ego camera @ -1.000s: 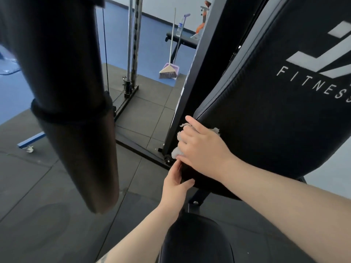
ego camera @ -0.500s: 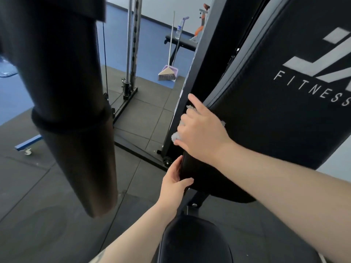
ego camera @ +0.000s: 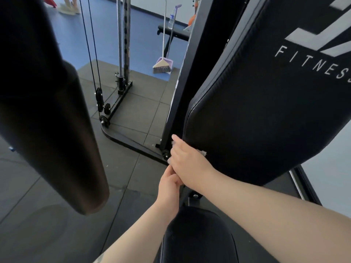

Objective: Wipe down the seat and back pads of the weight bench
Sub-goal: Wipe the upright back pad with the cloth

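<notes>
Left hand (ego camera: 169, 184): reached up from below, fingers raised toward the lower left corner of the back pad (ego camera: 266, 114), tips hidden behind the other hand; grip could not be told. Right hand (ego camera: 185, 160): came in from the right on a bare forearm, laid flat-ish over a grey cloth (ego camera: 202, 152), pressing it against the pad's lower left edge, index finger stretched up along the corner seam. Only frayed bits of cloth visible past the knuckles.

Far left: large dark padded roller (ego camera: 57, 130), hung tilted, lower end toward the floor. Beyond it, cables and chrome guide rods (ego camera: 121, 44) of a cable machine, standing upright on dark rubber floor tiles (ego camera: 133, 103). Further back on blue floor, a broom (ego camera: 163, 54) with a purple dustpan (ego camera: 167, 62), propped near a flat bench.

Back pad: black, steeply inclined, long axis running from lower left up to upper right, "FITNESS" lettering near the right edge. Seat pad (ego camera: 199, 236): black, low in view, just below the back pad's bottom end, between the two forearms.
</notes>
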Tool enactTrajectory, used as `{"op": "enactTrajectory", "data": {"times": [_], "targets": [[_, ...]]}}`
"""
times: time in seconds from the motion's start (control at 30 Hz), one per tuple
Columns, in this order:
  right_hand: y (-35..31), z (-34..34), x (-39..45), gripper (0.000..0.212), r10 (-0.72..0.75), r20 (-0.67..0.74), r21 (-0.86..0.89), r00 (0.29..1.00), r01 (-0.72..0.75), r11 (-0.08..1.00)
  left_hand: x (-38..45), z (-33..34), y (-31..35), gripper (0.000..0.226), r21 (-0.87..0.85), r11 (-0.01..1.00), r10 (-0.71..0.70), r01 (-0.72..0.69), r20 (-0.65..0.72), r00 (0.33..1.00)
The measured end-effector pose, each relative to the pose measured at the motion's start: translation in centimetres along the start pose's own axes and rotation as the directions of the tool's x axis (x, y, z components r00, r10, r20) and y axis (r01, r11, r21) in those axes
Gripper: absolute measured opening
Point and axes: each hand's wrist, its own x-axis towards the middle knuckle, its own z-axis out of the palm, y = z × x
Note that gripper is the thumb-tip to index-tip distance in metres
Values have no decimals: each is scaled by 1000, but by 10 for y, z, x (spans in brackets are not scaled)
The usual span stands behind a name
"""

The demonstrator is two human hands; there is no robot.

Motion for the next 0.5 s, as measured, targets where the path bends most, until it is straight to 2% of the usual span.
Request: {"op": "enactTrajectory", "data": {"times": [0.07,0.13,0.33,0.5], "targets": [[0,-1,-4,48,-53,18,-11,998,54,999,-6,-1,1,68,8,1000,-23,23,25,999],[20,-4,-10,43,-48,-40,-4,998,48,999,-9,1,8,66,17,1000,-11,11,33,999],[86,-24,-35,44,104,-170,110,980,-85,990,-19,36,57,65,60,991,120,-122,30,992],[146,-39,-53,20,348,-342,355,873,-223,908,-28,70,100,77,46,984,171,-172,22,985]]}}
